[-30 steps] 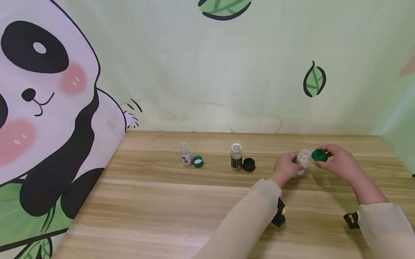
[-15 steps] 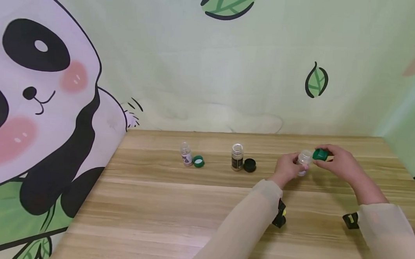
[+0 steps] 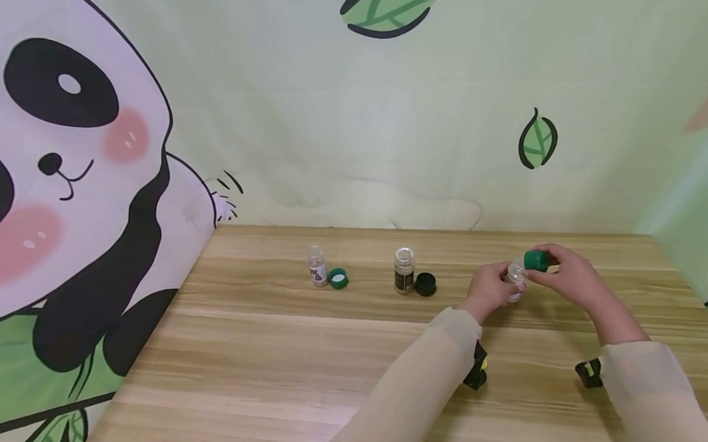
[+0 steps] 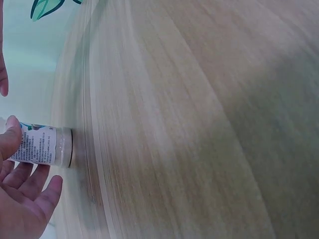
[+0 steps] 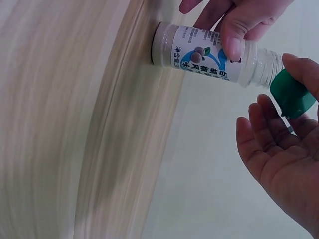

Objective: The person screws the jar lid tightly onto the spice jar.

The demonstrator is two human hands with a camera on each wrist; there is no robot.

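My left hand (image 3: 490,287) grips a small clear bottle (image 3: 515,273) by its middle, thumb on one side and fingers on the other. The bottle has a white label (image 5: 202,52) with a purple fruit print, and its threaded neck (image 5: 268,67) is uncovered. Between thumb and fingers my right hand (image 3: 570,276) pinches a green cap (image 3: 535,260). In the right wrist view the cap is tilted at the mouth of the bottle; whether it touches the rim I cannot tell.
Left along the wooden table (image 3: 262,363) stand two more uncapped bottles, a labelled clear bottle (image 3: 317,267) beside a green cap (image 3: 338,278) and a dark-labelled bottle (image 3: 404,272) beside a black cap (image 3: 425,284). A printed cloth wall (image 3: 335,126) rises behind the table.
My right hand has moved left and turned the green cap over, from its hollow side showing to its outside, bringing it to the bottle's mouth. The left hand keeps its grip.
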